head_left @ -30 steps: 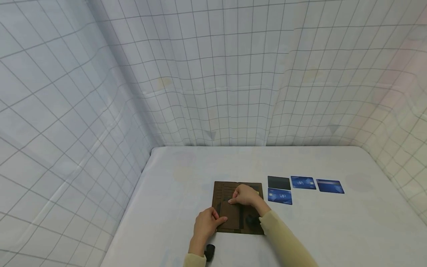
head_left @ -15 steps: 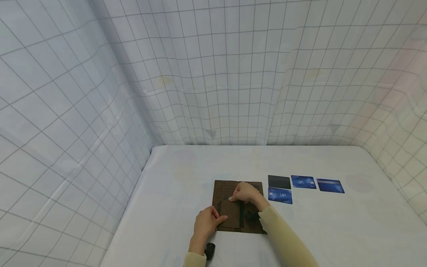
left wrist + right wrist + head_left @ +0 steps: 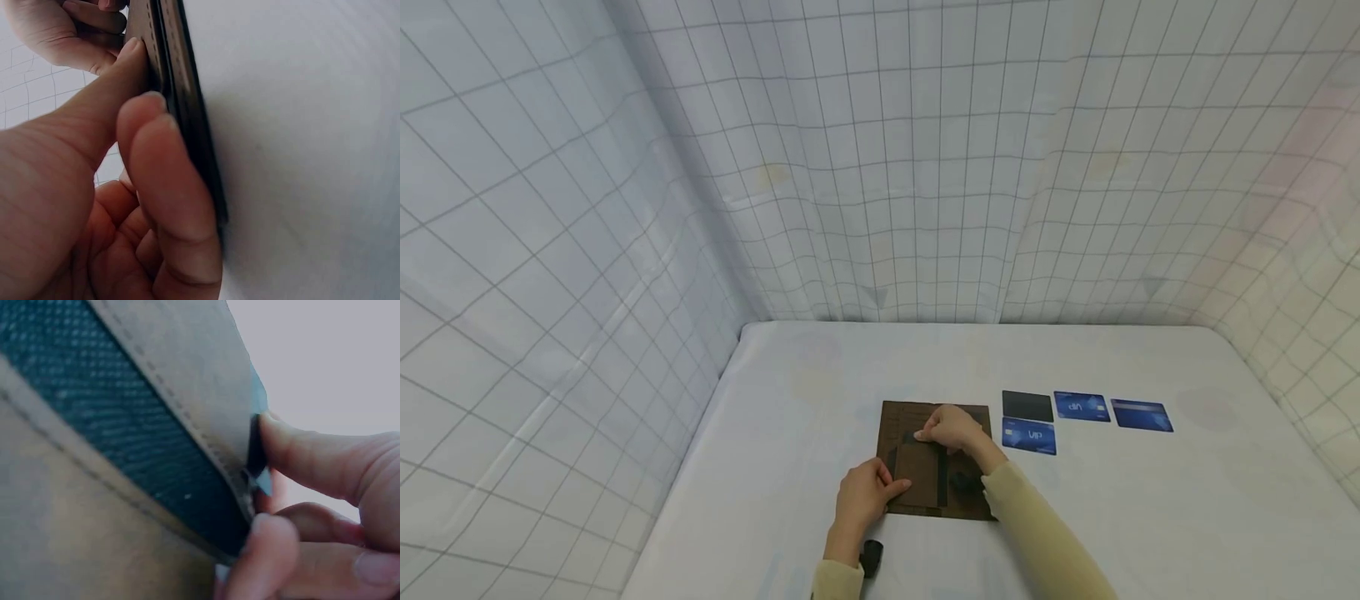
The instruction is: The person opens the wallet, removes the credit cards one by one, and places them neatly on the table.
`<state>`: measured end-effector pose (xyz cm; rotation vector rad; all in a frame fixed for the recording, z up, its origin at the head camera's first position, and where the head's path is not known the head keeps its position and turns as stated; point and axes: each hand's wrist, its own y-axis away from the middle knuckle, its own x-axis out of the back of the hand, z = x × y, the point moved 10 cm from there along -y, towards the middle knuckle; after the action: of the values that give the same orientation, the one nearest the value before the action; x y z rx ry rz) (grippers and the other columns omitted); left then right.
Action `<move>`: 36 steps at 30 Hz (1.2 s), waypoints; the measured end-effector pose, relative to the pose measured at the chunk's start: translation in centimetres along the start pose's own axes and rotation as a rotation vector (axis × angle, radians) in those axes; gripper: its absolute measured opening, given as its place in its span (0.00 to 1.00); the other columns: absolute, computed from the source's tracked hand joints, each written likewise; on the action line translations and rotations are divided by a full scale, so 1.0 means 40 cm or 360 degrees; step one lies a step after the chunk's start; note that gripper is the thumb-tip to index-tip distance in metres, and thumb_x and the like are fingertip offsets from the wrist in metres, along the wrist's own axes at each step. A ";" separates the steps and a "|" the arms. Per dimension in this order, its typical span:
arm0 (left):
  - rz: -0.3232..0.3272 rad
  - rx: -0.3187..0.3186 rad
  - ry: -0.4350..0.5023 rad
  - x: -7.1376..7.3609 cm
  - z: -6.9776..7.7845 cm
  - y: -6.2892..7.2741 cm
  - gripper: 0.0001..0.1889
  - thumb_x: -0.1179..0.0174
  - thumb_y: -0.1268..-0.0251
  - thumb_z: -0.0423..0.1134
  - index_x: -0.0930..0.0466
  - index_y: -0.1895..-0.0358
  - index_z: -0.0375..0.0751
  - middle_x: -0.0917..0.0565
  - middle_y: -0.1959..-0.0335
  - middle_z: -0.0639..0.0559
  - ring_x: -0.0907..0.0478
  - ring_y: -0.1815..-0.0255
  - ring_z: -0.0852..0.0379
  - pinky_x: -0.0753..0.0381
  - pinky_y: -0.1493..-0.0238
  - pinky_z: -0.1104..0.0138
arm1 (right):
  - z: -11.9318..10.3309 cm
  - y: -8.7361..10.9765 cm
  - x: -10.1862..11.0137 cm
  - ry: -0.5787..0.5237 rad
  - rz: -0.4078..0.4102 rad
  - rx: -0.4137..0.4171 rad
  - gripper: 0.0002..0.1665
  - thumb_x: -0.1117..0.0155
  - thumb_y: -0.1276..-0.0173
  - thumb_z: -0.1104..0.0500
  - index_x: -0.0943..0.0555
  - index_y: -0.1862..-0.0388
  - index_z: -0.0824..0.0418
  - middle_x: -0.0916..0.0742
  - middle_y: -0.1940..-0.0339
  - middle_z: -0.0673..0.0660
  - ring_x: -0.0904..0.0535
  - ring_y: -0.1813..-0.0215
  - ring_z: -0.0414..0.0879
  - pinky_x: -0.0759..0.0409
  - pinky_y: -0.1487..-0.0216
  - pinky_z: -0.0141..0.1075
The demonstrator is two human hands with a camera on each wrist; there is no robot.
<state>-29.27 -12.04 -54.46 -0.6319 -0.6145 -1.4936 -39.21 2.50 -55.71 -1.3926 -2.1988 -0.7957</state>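
A brown wallet (image 3: 891, 425) lies unfolded on the white table in the head view. My left hand (image 3: 862, 493) holds its near left part, the thumb on the inner flap and the other fingers curled at the edge. In the left wrist view, the wallet's stitched edge (image 3: 172, 50) runs beside those fingers. My right hand (image 3: 951, 427) pinches a thin dark card (image 3: 912, 437) at the flap's far edge. In the right wrist view, a bluish sliver of that card (image 3: 257, 390) shows by the thumb; the pocket hides the rest. A dark mesh strip (image 3: 125, 425) crosses the wallet there.
Right of the wallet lie a black card (image 3: 1027, 406), a blue VIP card (image 3: 1028, 436) just below it, another blue VIP card (image 3: 1081, 407) and a blue striped card (image 3: 1141, 415). White gridded curtains (image 3: 887, 208) surround the table (image 3: 775, 433) at the back and sides.
My right hand has shifted slightly away from me along the wallet, and a dark part of the card now shows above the flap. My left hand keeps its place on the wallet.
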 end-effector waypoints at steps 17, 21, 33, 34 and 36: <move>-0.0010 -0.0021 0.0036 0.001 0.002 0.001 0.18 0.30 0.47 0.47 0.30 0.78 0.43 0.31 0.89 0.58 0.36 0.89 0.63 0.36 0.85 0.69 | 0.008 0.004 0.000 -0.0024 0.0039 0.0045 0.22 0.24 0.49 0.46 0.24 0.67 0.58 0.22 0.74 0.52 0.26 0.79 0.46 0.25 0.81 0.37; -0.0005 -0.0020 0.0015 0.000 -0.001 0.002 0.18 0.30 0.48 0.48 0.30 0.78 0.44 0.31 0.88 0.58 0.36 0.87 0.63 0.36 0.84 0.68 | 0.003 0.008 0.001 0.0015 0.0045 0.0057 0.21 0.24 0.49 0.46 0.24 0.69 0.58 0.22 0.75 0.52 0.27 0.83 0.46 0.26 0.81 0.38; 0.0007 -0.0011 -0.0023 -0.002 -0.005 0.000 0.19 0.29 0.48 0.49 0.30 0.78 0.44 0.31 0.87 0.58 0.36 0.87 0.62 0.35 0.83 0.68 | 0.015 0.008 0.011 0.0006 0.0161 -0.0017 0.21 0.27 0.44 0.46 0.23 0.65 0.59 0.22 0.79 0.53 0.31 0.88 0.44 0.28 0.79 0.39; 0.0005 -0.0009 -0.0025 -0.002 -0.005 -0.001 0.19 0.29 0.48 0.49 0.30 0.78 0.44 0.31 0.87 0.58 0.36 0.87 0.62 0.35 0.83 0.68 | 0.017 0.007 0.011 0.0002 0.0167 -0.0023 0.21 0.27 0.44 0.46 0.24 0.65 0.59 0.23 0.80 0.53 0.31 0.88 0.44 0.28 0.78 0.39; 0.0000 -0.0007 -0.0027 -0.003 -0.005 -0.001 0.19 0.29 0.48 0.49 0.30 0.78 0.44 0.31 0.87 0.58 0.36 0.87 0.62 0.35 0.83 0.68 | 0.021 0.006 0.011 0.0000 0.0177 -0.0032 0.21 0.28 0.44 0.46 0.24 0.64 0.58 0.23 0.80 0.53 0.30 0.88 0.44 0.28 0.77 0.39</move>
<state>-29.30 -12.11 -54.69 -0.6481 -0.6244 -1.4914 -39.21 3.45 -56.01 -1.5101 -2.0981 -0.7802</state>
